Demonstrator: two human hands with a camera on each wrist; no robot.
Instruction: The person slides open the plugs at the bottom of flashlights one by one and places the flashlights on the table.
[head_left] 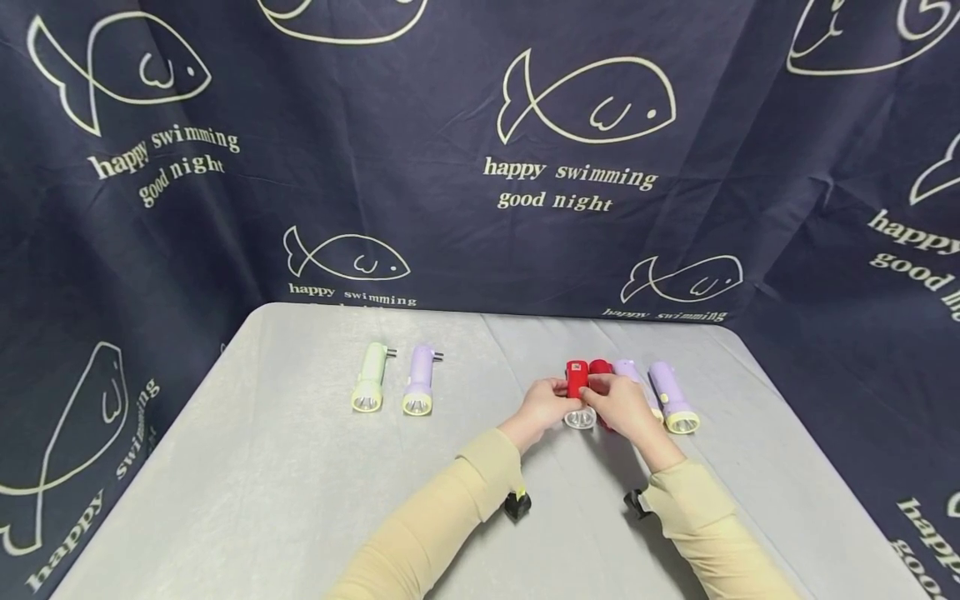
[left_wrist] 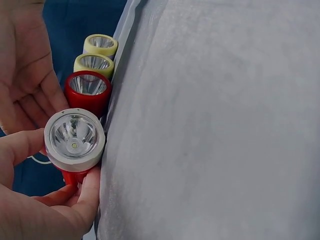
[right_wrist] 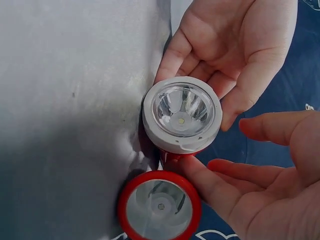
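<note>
A red flashlight (head_left: pixel 577 380) with a white-rimmed head lies at the right of the table, lens toward me. My left hand (head_left: pixel 546 406) holds it from the left, with the thumb by the white rim (right_wrist: pixel 152 120). From the right, my right hand (head_left: pixel 621 405) reaches to the same flashlight. One of its fingers (right_wrist: pixel 207 182) touches the side just behind the head, while the thumb (right_wrist: pixel 255 129) stands apart from the rim. A second red flashlight (left_wrist: pixel 89 94), red-rimmed, lies close alongside and is partly hidden by my right hand in the head view.
Right of the red ones lie two purple flashlights with yellow rims, one partly covered (head_left: pixel 626 368) and one in full view (head_left: pixel 667 387). Farther left are a green flashlight (head_left: pixel 372 371) and a purple one (head_left: pixel 421 375), prongs showing. Dark fish-print cloth (head_left: pixel 450 167) surrounds the grey table (head_left: pixel 300 500).
</note>
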